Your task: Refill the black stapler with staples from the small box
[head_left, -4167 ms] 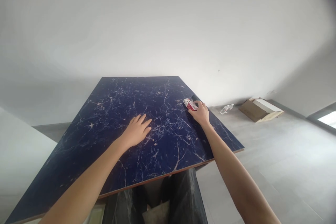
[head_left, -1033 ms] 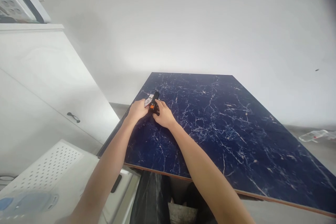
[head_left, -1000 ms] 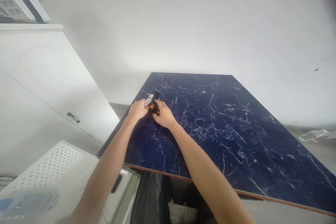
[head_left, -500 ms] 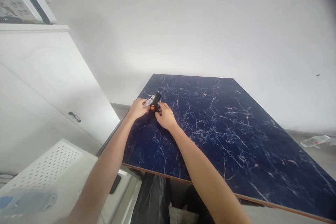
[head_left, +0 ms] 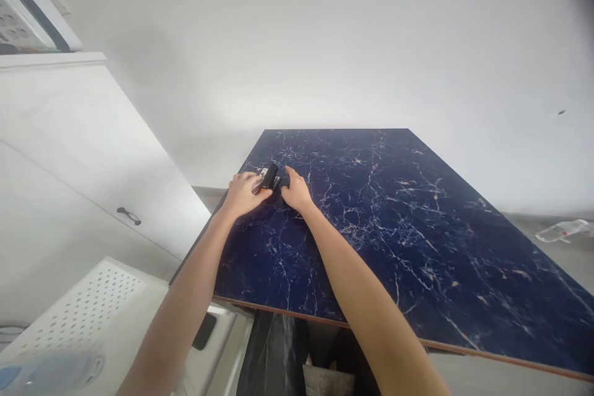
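Observation:
My left hand [head_left: 244,193] is closed round a small black object [head_left: 270,176] at the left side of the blue table. A bit of orange shows low on it near my thumb, and a pale printed piece lies along its left side, partly under my fingers. What kind of thing it is, I cannot make out. Just to the right, my right hand [head_left: 296,190] has its thumb and forefinger apart, with a narrow gap to the object and nothing visible in its grasp.
The dark blue marbled table [head_left: 371,223] stands against a pale wall [head_left: 325,43]. On the left is a white cabinet [head_left: 93,142] with a dark handle. A plastic bottle [head_left: 60,371] lies on a white perforated surface at lower left; a clear plastic item [head_left: 561,231] lies beyond the table's right edge.
My right hand has come off the black object and moved slightly right, its fingers opening. My left hand has wrapped further round the object, its thumb now along the near side. The view has shifted slightly.

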{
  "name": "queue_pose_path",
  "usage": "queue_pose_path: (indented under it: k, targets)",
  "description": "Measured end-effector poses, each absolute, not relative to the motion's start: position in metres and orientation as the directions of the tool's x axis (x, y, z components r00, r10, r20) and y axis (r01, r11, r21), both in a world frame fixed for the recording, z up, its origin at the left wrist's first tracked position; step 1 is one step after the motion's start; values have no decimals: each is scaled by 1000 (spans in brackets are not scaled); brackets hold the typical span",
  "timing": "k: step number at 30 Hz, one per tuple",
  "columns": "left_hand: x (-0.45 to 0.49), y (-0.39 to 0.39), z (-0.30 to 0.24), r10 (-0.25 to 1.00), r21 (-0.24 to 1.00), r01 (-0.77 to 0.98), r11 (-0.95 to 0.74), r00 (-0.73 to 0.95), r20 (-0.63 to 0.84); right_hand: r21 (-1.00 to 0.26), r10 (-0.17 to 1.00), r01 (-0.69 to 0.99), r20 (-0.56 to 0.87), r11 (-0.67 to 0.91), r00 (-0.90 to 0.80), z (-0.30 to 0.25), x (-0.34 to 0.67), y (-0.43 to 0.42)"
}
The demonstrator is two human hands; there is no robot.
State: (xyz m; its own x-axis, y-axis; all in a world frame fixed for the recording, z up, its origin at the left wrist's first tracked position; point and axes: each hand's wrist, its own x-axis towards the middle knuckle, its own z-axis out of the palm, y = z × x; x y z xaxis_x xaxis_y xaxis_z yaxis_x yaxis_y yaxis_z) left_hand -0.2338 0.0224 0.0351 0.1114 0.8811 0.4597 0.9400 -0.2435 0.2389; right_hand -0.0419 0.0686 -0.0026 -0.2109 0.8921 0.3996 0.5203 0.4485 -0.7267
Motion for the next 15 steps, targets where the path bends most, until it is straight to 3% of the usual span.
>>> queue_pose_path:
  k: [7,11,15]
  targets:
    - [-241,31,27,807,210,850,-482,338,484,-743,880,472,387,474,-275,-3,-35,79]
    - [-246,30,24,820,159,911,-380,252,513,-792,924,478,302,381,-236,0,-31,74]
    - [-235,12,25,866,38,962,-270,226,445,-775,928,510,301,373,-221,1,-27,70]
